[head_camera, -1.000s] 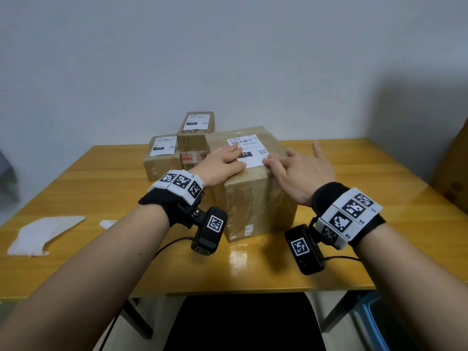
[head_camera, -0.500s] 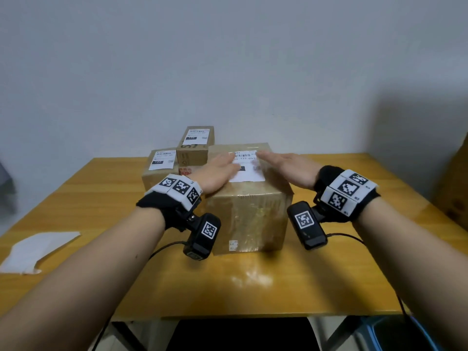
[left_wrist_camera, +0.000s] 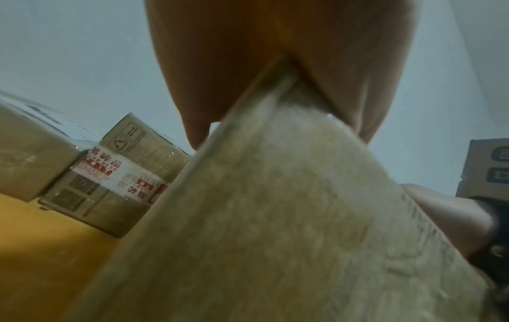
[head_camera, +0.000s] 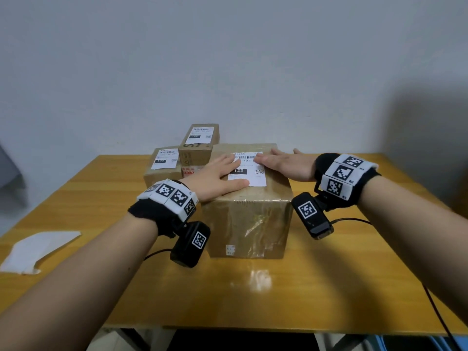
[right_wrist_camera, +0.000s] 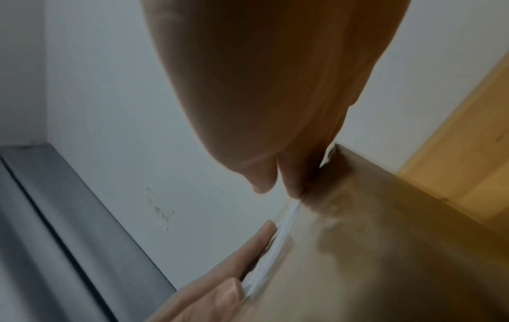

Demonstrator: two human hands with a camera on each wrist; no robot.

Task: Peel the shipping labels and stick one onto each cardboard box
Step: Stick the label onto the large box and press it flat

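Right hand has slid up to the shipping label's top edge; left hand stays flat, both open-palmed. Label on large cardboard box looks seated; all three visible boxes appear labelled.

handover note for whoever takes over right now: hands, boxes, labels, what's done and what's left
Left hand: open, flat on the label atop the big box.
Right hand: open, flat on the label's far right corner.
Two small boxes behind it, each already labelled.
White backing paper lies at the table's left edge.
Done: all three visible boxes carry labels.
Left: finish pressing this label; no unlabelled box in view.
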